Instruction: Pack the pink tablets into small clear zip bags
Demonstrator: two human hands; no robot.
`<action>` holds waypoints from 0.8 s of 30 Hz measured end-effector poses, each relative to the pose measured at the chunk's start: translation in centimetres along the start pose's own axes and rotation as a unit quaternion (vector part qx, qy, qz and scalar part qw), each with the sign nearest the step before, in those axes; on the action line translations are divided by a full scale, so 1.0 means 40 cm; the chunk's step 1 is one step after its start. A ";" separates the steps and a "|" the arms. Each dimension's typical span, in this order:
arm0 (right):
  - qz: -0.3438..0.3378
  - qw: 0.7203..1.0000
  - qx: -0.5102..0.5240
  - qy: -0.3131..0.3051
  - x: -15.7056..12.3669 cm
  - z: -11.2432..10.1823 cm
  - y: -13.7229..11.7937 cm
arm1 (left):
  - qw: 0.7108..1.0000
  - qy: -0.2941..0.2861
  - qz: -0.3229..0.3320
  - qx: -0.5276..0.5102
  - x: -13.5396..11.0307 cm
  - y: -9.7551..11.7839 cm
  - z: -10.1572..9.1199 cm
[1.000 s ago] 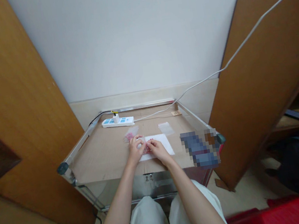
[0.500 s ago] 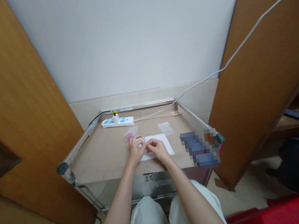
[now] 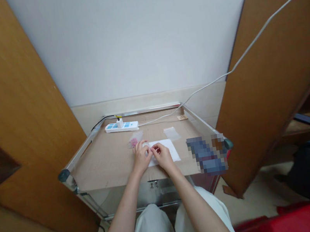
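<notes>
The left hand [image 3: 142, 157] and right hand [image 3: 163, 156] are drawn in narrow over a white paper sheet [image 3: 170, 154], fingertips meeting around a small pinkish item [image 3: 152, 148], which is too small and too hidden to identify. The item is held just above the sheet, near its left edge. A clear bag of pink pieces [image 3: 133, 142] lies just beyond the left hand on the cardboard-covered worktop [image 3: 104, 168], with an empty-looking clear plastic bag [image 3: 171, 133] farther right. The risk lies in the tiny grip: a slight loosening of the pinch could drop the item, and it might then roll off the smooth paper. A careless shift of the left hand could also nudge the pink-filled bag, spilling its contents if it is open, which cannot be told.
</notes>
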State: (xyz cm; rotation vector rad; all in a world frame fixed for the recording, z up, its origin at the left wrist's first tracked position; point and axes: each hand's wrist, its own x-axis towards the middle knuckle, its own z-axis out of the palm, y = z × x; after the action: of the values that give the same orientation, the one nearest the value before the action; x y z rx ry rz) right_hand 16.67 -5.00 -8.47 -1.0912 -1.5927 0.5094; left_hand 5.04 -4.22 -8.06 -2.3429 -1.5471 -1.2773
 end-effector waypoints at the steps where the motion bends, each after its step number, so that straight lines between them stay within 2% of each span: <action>1: -0.003 1.000 0.000 -0.001 0.001 -0.001 -0.001 | 1.000 -0.001 0.002 0.005 0.000 0.002 -0.001; 16: -0.014 0.997 -0.069 0.004 -0.001 -0.001 0.006 | 0.999 0.013 0.018 0.029 -0.006 0.009 -0.006; 24: 0.008 0.995 -0.074 0.060 0.000 0.001 0.005 | 0.999 0.046 0.010 0.022 -0.006 0.013 -0.016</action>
State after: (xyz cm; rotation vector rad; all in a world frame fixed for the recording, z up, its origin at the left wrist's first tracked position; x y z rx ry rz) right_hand 16.71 -4.90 -8.65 -1.2232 -1.5352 0.3344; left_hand 5.05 -4.95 -7.61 -2.2338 -1.5039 -1.3124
